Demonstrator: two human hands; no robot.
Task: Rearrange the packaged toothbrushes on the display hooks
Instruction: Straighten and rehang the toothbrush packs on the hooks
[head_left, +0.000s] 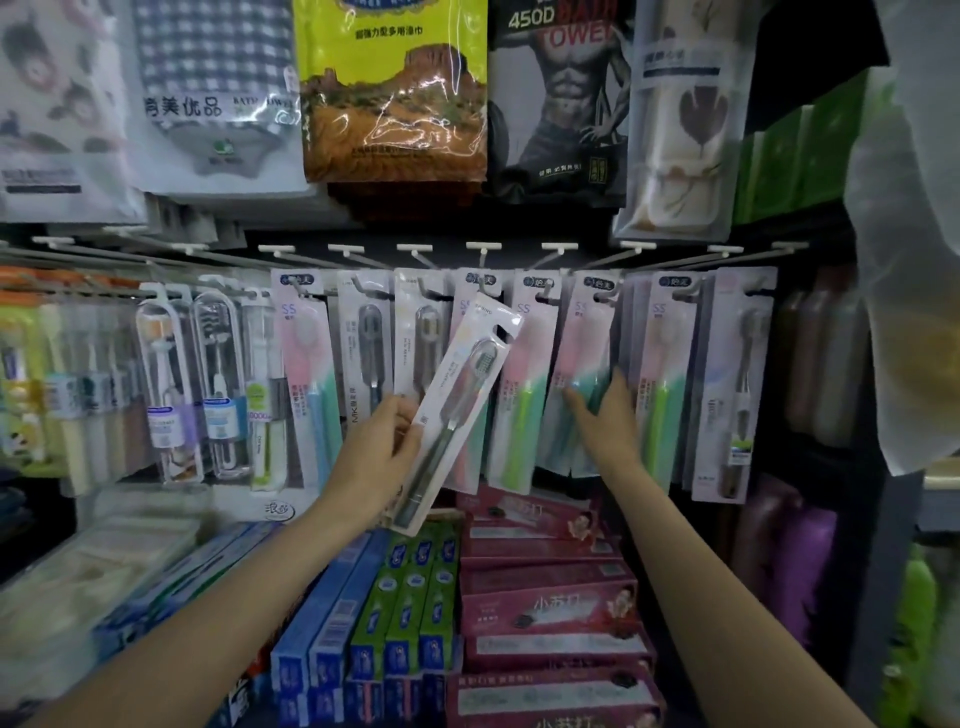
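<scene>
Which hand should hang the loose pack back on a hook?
Left. The left hand already grips the loose pack, its hang hole up near the hooks. The right hand is busy on the hanging packs.

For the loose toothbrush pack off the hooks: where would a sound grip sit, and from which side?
Pinch the lower half of the toothbrush pack from its left edge, as the left hand does. The flat card tilts up to the right, so this probably keeps the hang hole at the top clear for a hook. The right hand touches the hanging packs.
</scene>
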